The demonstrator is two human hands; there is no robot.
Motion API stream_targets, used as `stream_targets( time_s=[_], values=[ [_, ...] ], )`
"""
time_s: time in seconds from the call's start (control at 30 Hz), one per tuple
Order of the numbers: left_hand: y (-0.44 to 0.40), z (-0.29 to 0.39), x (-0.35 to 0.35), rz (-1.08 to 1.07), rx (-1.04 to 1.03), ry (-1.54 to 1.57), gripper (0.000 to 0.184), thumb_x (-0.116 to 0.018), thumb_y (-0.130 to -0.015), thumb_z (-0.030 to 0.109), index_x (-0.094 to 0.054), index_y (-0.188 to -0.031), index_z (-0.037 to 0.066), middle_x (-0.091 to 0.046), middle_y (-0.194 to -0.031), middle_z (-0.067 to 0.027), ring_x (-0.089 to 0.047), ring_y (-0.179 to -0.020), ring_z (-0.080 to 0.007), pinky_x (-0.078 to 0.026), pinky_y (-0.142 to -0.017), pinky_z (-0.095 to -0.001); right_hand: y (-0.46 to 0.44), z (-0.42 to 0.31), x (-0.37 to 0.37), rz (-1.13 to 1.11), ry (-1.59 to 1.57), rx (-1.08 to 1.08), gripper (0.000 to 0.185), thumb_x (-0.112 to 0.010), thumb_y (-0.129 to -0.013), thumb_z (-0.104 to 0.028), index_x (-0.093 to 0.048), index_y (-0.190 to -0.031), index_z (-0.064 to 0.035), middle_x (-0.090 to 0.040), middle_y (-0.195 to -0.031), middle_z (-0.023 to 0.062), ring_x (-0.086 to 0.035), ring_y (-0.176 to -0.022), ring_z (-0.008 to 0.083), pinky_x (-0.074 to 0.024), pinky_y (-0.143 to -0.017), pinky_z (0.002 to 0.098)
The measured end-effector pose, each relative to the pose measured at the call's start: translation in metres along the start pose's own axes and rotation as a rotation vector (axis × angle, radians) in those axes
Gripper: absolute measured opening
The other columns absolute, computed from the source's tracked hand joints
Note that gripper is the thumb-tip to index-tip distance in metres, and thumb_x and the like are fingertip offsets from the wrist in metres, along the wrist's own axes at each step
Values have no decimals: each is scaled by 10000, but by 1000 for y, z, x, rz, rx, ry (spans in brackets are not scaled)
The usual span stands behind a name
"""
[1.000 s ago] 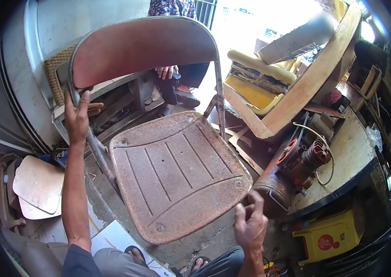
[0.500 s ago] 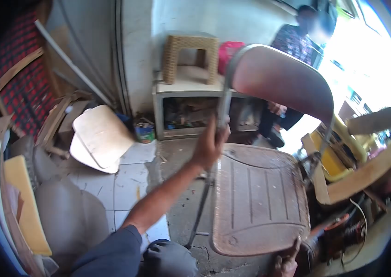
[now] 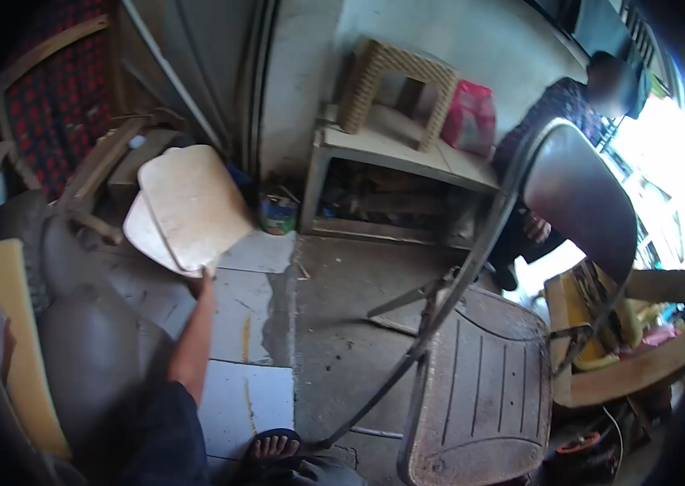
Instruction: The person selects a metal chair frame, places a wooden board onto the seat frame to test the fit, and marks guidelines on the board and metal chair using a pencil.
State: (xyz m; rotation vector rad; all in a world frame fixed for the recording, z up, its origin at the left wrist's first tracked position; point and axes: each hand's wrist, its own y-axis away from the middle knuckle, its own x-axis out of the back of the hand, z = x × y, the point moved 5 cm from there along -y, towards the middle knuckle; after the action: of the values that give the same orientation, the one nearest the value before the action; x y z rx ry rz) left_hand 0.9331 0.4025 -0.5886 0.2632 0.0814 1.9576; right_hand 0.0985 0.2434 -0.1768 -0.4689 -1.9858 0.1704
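Two thin, flat boards (image 3: 193, 202), pale cream with smooth rounded corners, lie overlapping left of centre in the frame, the top one faintly scuffed and turned a little against the one beneath. The person's left hand (image 3: 206, 274) is at their near edge, touching it; the fingers are blurred and partly hidden, so I can't tell whether they are closed on it. The right hand is out of my sight, and I can't say what it does.

Just right of the boards is a small round tin (image 3: 278, 217) with a blue-green label. Glossy white floor tiles (image 3: 257, 397) spread below, meeting rough grey concrete (image 3: 334, 316) near the middle of the frame.

Lower right, a metal-framed chair (image 3: 480, 397) stands with a rust-speckled, grooved seat and a smooth, curved, dull brown back. At upper centre, a tan basket-weave stool (image 3: 414, 59) and a crinkled pink plastic bag (image 3: 470, 117) sit on a low, pale-topped bench (image 3: 399, 160). Beside it, upper right, is another person (image 3: 549, 113) in a dark patterned shirt.

Upper left leans a red-and-black checked fabric panel (image 3: 59, 113) in wood; lower left, a yellow foam slab (image 3: 23, 348).
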Motion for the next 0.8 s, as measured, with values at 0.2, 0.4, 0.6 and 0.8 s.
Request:
stream_targets(
  time_s=[0.2,0.4,0.6,0.8],
  values=[
    [-124,-40,-56,-683,210,500,684,-596,-936,564,-546,-1379,47,-642,-1294,-138,-602,-1201,-310,-474,-1030,-461,6,-23,22,-29,-39,-149,350,-613,-988,-201,-631,-1322,-99,-701,-954,149,-666,-761,209,-543,-701,358],
    [-1,83,-13,-313,202,523,756,-720,-901,455,-415,-1457,42,-447,-1479,-140,-478,-1331,-296,-438,-1067,-523,21,-14,18,11,-128,-38,352,-615,-929,-96,-637,-1275,-33,-683,-822,115,-646,-675,181,-524,-617,329],
    [172,173,72,-502,107,858,739,-636,-985,385,-303,-1518,-4,-396,-1499,-162,-424,-1382,-274,-424,-1126,-440,20,-17,14,-26,-152,45,290,-654,-895,-83,-682,-1164,24,-715,-899,195,-707,-701,240,-563,-645,341],
    [258,211,132,-858,149,1072,583,-579,-1026,243,-335,-1481,-28,-432,-1456,-163,-513,-1290,-264,-501,-1096,-397,25,-20,13,-24,-237,76,275,-661,-889,-87,-690,-1145,10,-725,-944,200,-726,-760,271,-575,-696,360]
  ],
)
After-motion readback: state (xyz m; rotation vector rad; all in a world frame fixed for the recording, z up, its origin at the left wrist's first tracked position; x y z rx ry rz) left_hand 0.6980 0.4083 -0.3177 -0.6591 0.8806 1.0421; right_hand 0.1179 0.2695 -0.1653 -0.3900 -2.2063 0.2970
